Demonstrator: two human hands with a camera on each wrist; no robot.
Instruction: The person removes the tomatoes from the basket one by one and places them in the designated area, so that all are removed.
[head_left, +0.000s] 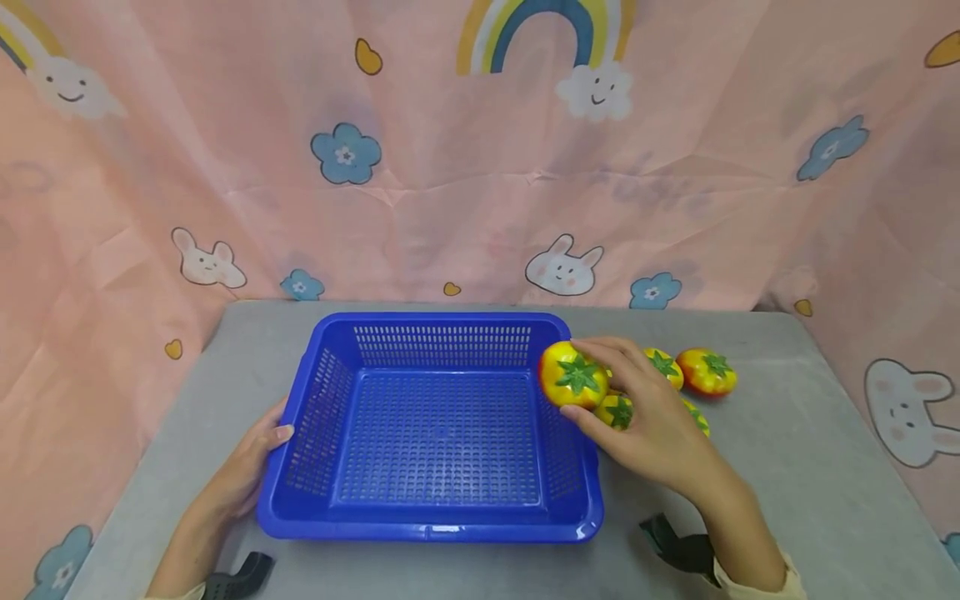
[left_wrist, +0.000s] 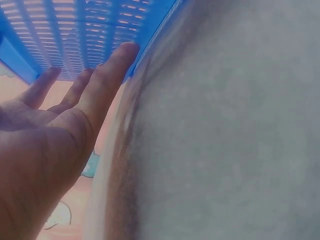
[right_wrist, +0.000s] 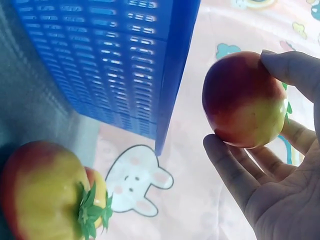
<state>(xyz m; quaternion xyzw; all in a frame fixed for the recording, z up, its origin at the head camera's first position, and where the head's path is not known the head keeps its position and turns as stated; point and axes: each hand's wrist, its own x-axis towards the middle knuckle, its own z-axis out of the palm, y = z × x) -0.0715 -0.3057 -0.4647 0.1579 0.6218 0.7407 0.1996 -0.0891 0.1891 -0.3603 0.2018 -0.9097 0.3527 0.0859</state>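
A blue plastic basket (head_left: 442,433) with slotted walls rests on the table. At its left side my left hand (head_left: 251,462) holds the rim, thumb on top and fingers against the outer wall (left_wrist: 95,30). My right hand (head_left: 652,417) pinches a red-and-yellow tomato (head_left: 573,375) with a green star-shaped top. Thumb and fingertips grip its sides, just over the basket's right rim. In the right wrist view the tomato (right_wrist: 245,100) is held up beside the basket wall (right_wrist: 120,65). More tomatoes (head_left: 707,372) lie under and behind the right hand, partly hidden by it.
A grey table (head_left: 787,467) carries everything. Behind it hangs a pink cloth (head_left: 420,225) printed with rainbows, rabbits and flowers. Dark straps (head_left: 678,546) sit at both wrists. One tomato (right_wrist: 45,195) stands close to the basket's right outer wall.
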